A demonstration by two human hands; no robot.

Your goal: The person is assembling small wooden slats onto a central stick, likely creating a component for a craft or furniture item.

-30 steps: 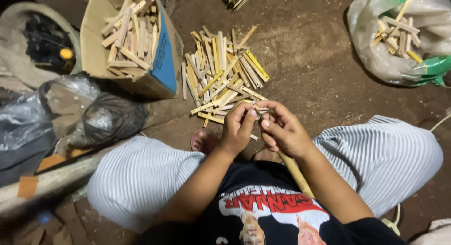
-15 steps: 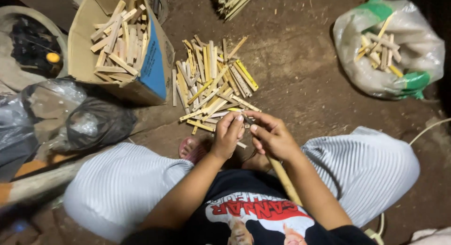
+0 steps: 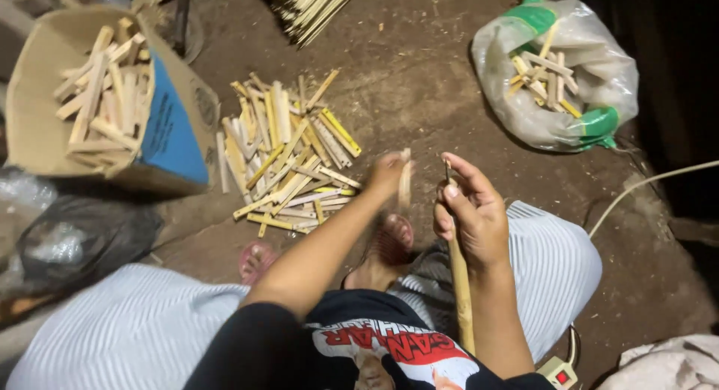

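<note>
Holding a short bamboo piece (image 3: 405, 186) pinched upright in the left hand (image 3: 389, 173), the person sits on the dirt floor (image 3: 419, 98) with the right hand (image 3: 473, 214) closed around a long wooden-handled tool (image 3: 460, 285). Its thin tip shows just above the right fingers, close beside the piece. The left hand is blurred, so exactly how its fingers grip cannot be told.

The main risk, as I judge it, lies in how near the tool's tip stands to the left fingers: a slip off the narrow piece could catch a fingertip. The piece is slim and held only at one end, so it could also twist or drop onto the feet (image 3: 389, 244) below, which sit right under the work. Dim light adds to the chance of a miss.

Counts: one piece in hand; one tool. One loose pile of cut bamboo pieces (image 3: 288, 162) lies on the floor ahead, too many and too overlapped to count, several dozen at a guess. One cardboard box (image 3: 172, 135) at the left holds roughly a dozen or more pieces. One clear plastic bag (image 3: 592, 68) at the upper right holds about ten. One bundle of thin sticks (image 3: 311, 8) shows at the top edge. One dark bag (image 3: 82, 244) lies at the left, and one power strip (image 3: 558, 373) sits by the right knee.
</note>
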